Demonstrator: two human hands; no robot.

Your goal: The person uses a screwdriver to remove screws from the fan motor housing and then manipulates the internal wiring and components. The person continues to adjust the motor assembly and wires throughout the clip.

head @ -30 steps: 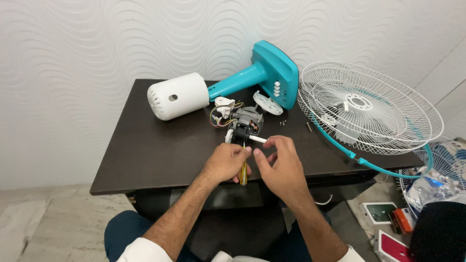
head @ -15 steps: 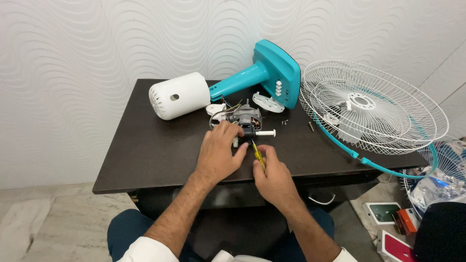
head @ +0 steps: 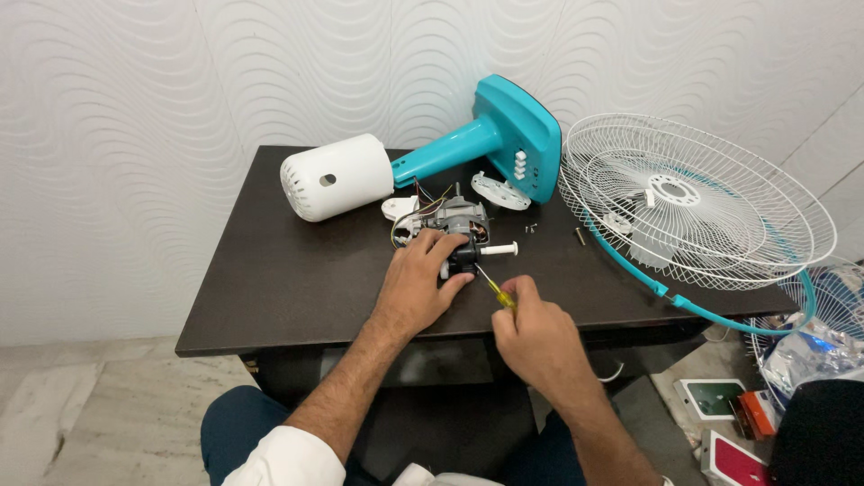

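From the head camera, a dark, smooth rectangular table (head: pixel 297 270) is seen against a white wall with a wavy relief; near its middle lies a small fan motor (head: pixel 454 225), a metal block with a black lower part, coloured wires on its left and a white plastic shaft (head: pixel 500 248) jutting to the right. The motor is clasped by the left hand (head: pixel 418 279), fingers curled over its near side; a screwdriver (head: pixel 495 290) with a yellow handle and thin metal blade is pinched in the closed right hand (head: pixel 533 335), its tip set at the motor's black part. Behind the motor lie a white ribbed cylindrical housing (head: pixel 335 176) and a glossy teal fan stand (head: pixel 504 144); a round white wire grille (head: pixel 697 202) with a teal rim overhangs the table's right edge.
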